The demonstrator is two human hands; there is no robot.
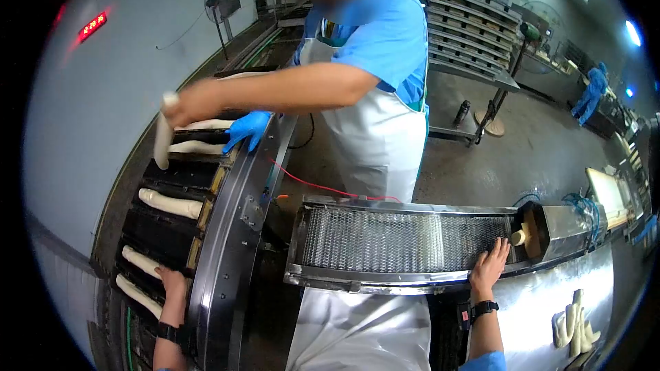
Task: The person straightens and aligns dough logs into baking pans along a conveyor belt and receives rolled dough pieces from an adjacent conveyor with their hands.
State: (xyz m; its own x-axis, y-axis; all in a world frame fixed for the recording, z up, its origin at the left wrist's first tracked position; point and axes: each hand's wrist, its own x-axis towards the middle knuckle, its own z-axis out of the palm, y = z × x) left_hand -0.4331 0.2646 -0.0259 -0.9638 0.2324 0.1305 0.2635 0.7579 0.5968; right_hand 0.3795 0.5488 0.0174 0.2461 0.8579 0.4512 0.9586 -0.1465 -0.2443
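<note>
My left hand (172,285) is at the near end of the dark-trayed conveyor. Its fingers are curled at the right end of a long pale dough strip (142,261); another dough strip (137,295) lies just below. My right hand (489,266) rests open, fingers stretched, at the right part of the metal mesh belt (371,240). Close to its fingertips, a pale dough end (519,238) shows at the machine outlet (533,232). Farther up the trays lies a dough strip (170,203).
Across from me, a co-worker (375,89) in a white apron holds a dough strip (163,141) upright. Their blue-gloved hand (249,130) is at the conveyor's metal rail (223,233). Dough scraps (576,326) lie on the steel table (536,302). Stacked trays (474,27) stand behind.
</note>
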